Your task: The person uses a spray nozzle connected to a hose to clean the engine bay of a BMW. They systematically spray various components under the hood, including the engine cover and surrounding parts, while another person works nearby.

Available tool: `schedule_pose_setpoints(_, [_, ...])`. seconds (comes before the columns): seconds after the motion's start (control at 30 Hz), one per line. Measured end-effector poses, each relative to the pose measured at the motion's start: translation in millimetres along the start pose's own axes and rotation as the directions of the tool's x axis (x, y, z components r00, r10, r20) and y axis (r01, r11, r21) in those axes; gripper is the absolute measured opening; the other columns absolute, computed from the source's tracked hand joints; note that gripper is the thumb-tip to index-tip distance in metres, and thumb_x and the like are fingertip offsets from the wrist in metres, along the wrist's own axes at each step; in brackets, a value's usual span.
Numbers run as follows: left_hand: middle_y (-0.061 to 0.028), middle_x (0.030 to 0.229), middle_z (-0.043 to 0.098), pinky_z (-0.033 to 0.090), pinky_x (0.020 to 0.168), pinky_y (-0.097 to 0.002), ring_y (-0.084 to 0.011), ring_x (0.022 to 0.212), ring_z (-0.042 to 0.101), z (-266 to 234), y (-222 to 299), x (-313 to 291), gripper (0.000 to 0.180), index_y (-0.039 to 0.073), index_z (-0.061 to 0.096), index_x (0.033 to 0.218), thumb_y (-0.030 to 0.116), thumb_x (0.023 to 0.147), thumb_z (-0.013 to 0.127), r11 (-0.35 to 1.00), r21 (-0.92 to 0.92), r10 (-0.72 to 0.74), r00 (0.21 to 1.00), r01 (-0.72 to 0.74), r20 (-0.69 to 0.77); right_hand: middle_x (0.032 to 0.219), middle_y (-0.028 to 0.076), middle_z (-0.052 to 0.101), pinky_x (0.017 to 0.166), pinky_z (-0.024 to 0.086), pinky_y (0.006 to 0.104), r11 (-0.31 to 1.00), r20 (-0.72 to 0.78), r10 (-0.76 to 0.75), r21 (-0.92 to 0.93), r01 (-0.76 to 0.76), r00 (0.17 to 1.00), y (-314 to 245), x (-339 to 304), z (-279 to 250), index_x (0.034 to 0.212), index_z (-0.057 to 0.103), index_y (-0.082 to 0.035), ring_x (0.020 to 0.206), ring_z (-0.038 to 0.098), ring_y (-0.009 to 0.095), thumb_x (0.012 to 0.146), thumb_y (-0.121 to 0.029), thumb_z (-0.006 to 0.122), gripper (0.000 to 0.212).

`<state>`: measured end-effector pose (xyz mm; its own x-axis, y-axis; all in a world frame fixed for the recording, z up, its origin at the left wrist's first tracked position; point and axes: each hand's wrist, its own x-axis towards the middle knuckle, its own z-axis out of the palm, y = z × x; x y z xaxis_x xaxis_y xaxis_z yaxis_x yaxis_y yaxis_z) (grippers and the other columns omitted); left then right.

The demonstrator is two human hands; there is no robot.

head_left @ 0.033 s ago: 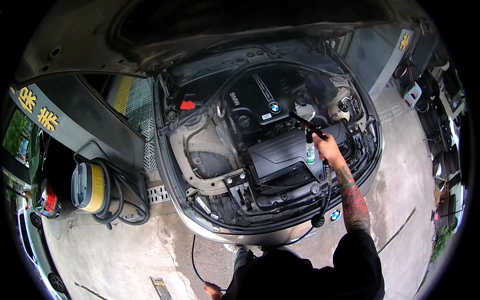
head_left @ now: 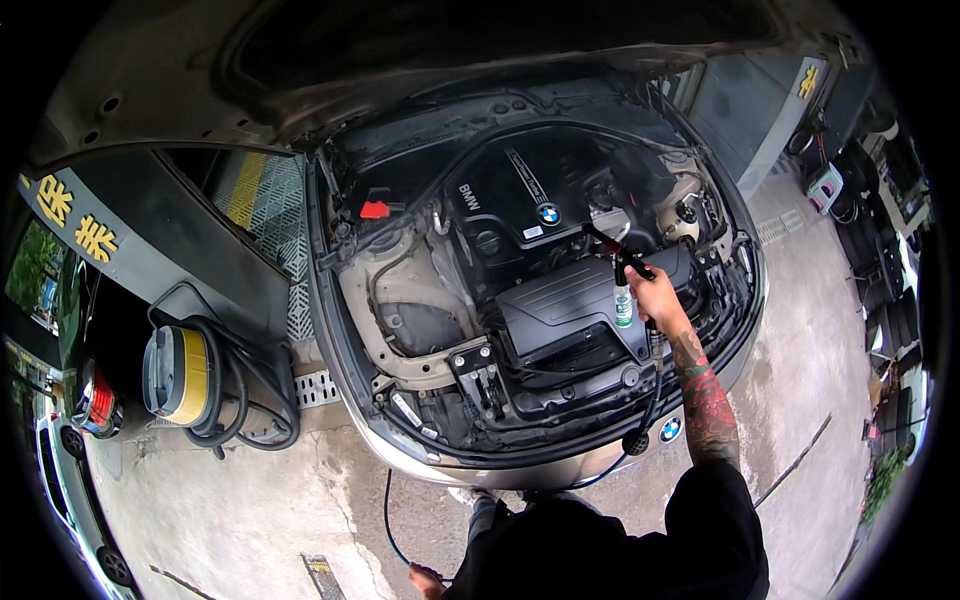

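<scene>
My right hand (head_left: 654, 294) is closed around the handle of a black spray gun (head_left: 636, 262), held out over the open engine bay. A small bottle (head_left: 623, 306) with a green and white label hangs under the gun. Its nozzle points toward the front edge of the black engine cover (head_left: 520, 190); I cannot make out any spray. Low at the bottom edge, my left hand (head_left: 426, 580) is partly hidden by my body and closed on a thin blue hose (head_left: 388, 515). Under the gun lies a ribbed black plastic cover (head_left: 560, 315).
The raised hood (head_left: 200, 75) hangs above. A yellow and grey vacuum cleaner (head_left: 185, 375) with a coiled black hose stands on the floor to the left. A red plastic cap (head_left: 375, 209) sits at the bay's far left. Along the right are shelves and equipment (head_left: 880, 210).
The spray gun and its bottle have shifted very slightly to the right. My left hand and the hose look the same.
</scene>
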<state>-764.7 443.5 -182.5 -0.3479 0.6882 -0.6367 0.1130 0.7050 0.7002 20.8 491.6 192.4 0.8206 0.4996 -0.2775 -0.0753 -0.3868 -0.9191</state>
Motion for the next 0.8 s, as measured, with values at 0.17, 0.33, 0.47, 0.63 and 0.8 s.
schedule_pose_setpoints(0.17, [-0.0019,0.064,0.046,0.036,0.044,-0.0319,-0.0154,0.053,0.043,1,8,-3,0.026,0.009,0.048,0.089,0.032,0.099,0.042,0.999,-0.037,-0.031,0.999,0.03,-0.025,0.062,0.001,0.047,0.034,0.031,0.0287,0.998,0.032,0.041,0.042,-0.043,0.999,9,-6,-7,0.082,0.054,-0.003,0.038,0.04,0.011,0.097,-0.03,0.06,0.032])
schedule_pose_setpoints(0.33, [-0.0003,0.061,0.042,0.034,0.042,-0.0314,-0.0146,0.05,0.04,4,16,-2,0.027,0.012,0.044,0.084,0.035,0.098,0.043,0.996,-0.076,-0.055,0.997,0.051,-0.05,0.062,0.001,0.049,0.034,0.031,0.029,0.997,0.077,0.051,0.05,-0.055,0.996,16,-15,-8,0.083,0.055,-0.003,0.038,0.041,0.011,0.096,-0.033,0.06,0.033])
schedule_pose_setpoints(0.47, [0.0009,0.059,0.039,0.032,0.04,-0.031,-0.0139,0.047,0.037,6,26,-3,0.029,0.014,0.041,0.079,0.038,0.097,0.043,0.992,-0.109,-0.077,0.995,0.07,-0.058,0.063,0.002,0.052,0.035,0.032,0.0281,0.999,0.093,0.04,0.01,-0.041,0.995,19,-31,6,0.087,0.058,0.001,0.038,0.042,0.01,0.096,-0.031,0.062,0.034])
schedule_pose_setpoints(0.63, [0.0024,0.056,0.035,0.029,0.038,-0.0304,-0.0131,0.043,0.033,11,38,-3,0.033,0.017,0.037,0.074,0.041,0.096,0.043,0.983,-0.168,-0.089,0.994,0.077,-0.065,0.056,0.001,0.05,0.035,0.033,0.0289,0.995,-0.043,0.026,0.093,-0.022,0.999,22,-36,15,0.088,0.058,0.002,0.036,0.042,0.011,0.096,-0.03,0.062,0.033])
schedule_pose_setpoints(0.8, [0.0037,0.053,0.032,0.027,0.036,-0.0303,-0.0128,0.041,0.03,20,44,-5,0.037,0.019,0.033,0.07,0.044,0.095,0.044,0.97,-0.22,-0.127,0.989,0.108,-0.075,0.055,0.001,0.051,0.035,0.034,0.0295,0.998,-0.159,-0.01,0.066,0.021,0.987,42,-26,-5,0.083,0.058,0.0,0.036,0.044,0.012,0.096,-0.032,0.061,0.035])
